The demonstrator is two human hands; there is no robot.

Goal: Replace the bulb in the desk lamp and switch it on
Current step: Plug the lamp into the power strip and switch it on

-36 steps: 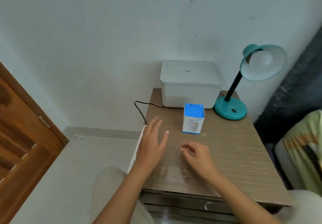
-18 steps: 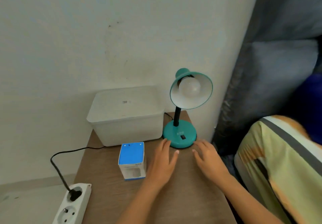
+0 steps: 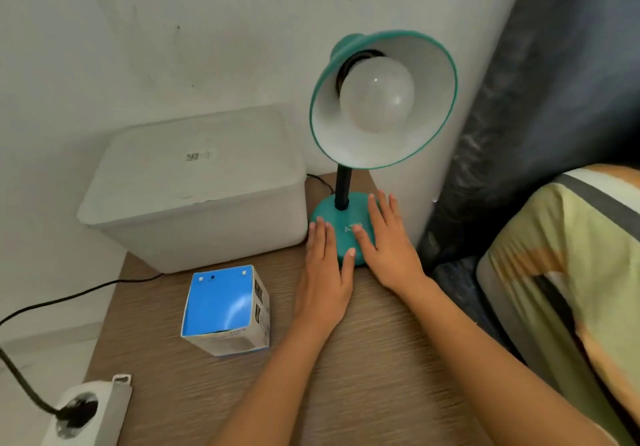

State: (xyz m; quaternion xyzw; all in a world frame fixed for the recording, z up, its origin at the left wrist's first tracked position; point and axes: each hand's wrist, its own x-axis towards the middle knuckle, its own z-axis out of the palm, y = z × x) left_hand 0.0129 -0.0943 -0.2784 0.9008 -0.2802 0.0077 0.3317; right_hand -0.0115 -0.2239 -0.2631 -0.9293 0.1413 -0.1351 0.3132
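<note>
Head view: both hands lie flat with fingers spread, gripping nothing. The left hand (image 3: 323, 282) and right hand (image 3: 388, 243) rest on the teal lamp base (image 3: 341, 227). The bulb (image 3: 377, 93) sits in the shade above them; the bulb box (image 3: 225, 310) stands left of the left hand on the surface (image 3: 381, 359).

Frosted matt bulb (image 3: 376, 94), glossy teal lamp (image 3: 346, 227), wood-grain table (image 3: 381, 359).

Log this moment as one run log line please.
stage: reaching lamp | left hand: open, at lamp base | right hand: open, on base | bulb: in socket, unlit | bulb box: untouched
</note>
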